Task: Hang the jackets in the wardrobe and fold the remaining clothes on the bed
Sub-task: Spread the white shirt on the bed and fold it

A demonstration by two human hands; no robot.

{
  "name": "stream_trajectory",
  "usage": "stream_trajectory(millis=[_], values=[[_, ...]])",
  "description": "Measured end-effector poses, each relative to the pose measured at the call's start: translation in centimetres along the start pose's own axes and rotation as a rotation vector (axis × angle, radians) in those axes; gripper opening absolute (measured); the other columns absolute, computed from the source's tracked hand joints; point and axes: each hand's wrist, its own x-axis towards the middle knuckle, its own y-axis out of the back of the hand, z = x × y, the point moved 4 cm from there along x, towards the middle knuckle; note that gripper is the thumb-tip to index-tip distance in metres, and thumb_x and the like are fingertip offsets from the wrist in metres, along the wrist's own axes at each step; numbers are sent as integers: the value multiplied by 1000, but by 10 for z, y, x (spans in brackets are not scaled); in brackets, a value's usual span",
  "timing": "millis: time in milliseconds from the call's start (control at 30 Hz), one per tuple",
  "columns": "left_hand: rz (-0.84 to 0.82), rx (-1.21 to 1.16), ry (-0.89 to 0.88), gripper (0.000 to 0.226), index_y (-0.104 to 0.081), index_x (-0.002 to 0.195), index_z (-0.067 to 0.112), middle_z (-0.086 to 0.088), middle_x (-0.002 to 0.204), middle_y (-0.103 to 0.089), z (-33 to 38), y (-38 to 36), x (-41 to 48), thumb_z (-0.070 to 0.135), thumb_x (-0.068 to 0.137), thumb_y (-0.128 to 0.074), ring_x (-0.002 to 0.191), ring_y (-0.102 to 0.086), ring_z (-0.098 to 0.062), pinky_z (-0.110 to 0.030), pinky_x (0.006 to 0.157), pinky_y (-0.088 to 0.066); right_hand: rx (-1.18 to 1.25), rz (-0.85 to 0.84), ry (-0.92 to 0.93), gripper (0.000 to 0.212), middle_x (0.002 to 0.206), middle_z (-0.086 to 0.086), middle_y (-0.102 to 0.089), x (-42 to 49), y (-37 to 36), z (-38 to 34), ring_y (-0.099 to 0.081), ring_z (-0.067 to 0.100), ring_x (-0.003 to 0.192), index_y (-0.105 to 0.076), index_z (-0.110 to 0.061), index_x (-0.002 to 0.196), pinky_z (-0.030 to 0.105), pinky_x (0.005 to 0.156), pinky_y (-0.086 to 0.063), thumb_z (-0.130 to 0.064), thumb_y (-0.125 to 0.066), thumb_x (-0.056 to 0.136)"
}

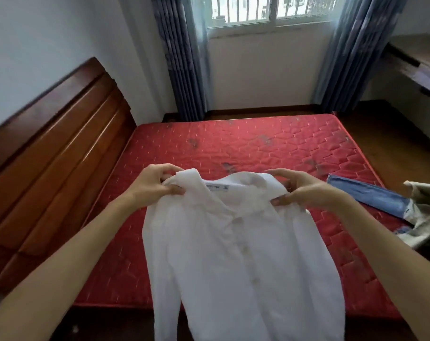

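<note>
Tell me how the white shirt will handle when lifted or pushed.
Probably floppy: the white shirt hangs limp below where the left hand and right hand pinch its shoulders. Likely light, since fingertip pinches carry it. Pushed across the quilted red mattress, it would likely bunch rather than slide.

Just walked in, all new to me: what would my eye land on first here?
A white shirt hangs front and centre, pinched at its shoulders by the left hand and right hand above the red mattress. At the right edge, blue jeans lie on the mattress beside a crumpled pale garment.
</note>
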Motion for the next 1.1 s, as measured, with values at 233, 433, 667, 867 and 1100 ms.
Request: stream_trajectory(millis=[233, 433, 667, 867, 1100], values=[[96, 128, 187, 14, -61, 77, 18, 2, 64, -60, -174, -55, 163, 25, 89, -63, 64, -56, -21, -45, 65, -47, -272, 245, -220, 47, 52, -8, -39, 205, 11, 96, -34, 8, 47, -48, -13, 55, 23, 45, -28, -41, -81, 74], [65, 126, 307, 8, -72, 95, 24, 3, 84, -68, -338, -149, 311, 27, 93, -64, 85, -63, -23, -38, 72, -48, -334, 343, -355, 39, 54, -5, -49, 395, 16, 246, -46, 16, 55, -58, -17, 62, 33, 54, -32, -40, -65, 92], [133, 255, 381, 17, -74, 106, 25, -2, 103, -71, -511, -263, 440, 31, 95, -63, 99, -64, -29, -34, 73, -42, -449, 455, -432, 23, 77, 6, -68, 566, 6, 424, -63, 33, 82, -69, -19, 81, 37, 68, -45, -31, -58, 97], [335, 276, 430, 37, -59, 132, 16, -13, 124, -59, -589, -310, 477, 28, 97, -59, 115, -53, -34, -43, 99, -41, -651, 707, -373, 33, 123, 19, -60, 631, 8, 482, -52, 40, 115, -60, -11, 124, 46, 98, -37, -26, -61, 94], [104, 521, -69, 52, -52, 143, 11, -18, 157, -36, -547, -403, 318, 9, 91, -58, 147, -31, -32, -62, 116, -21, -895, 666, -176, 65, 159, 18, -28, 537, -97, 494, -29, 31, 144, -38, -5, 146, 43, 114, -16, -13, -64, 86]])
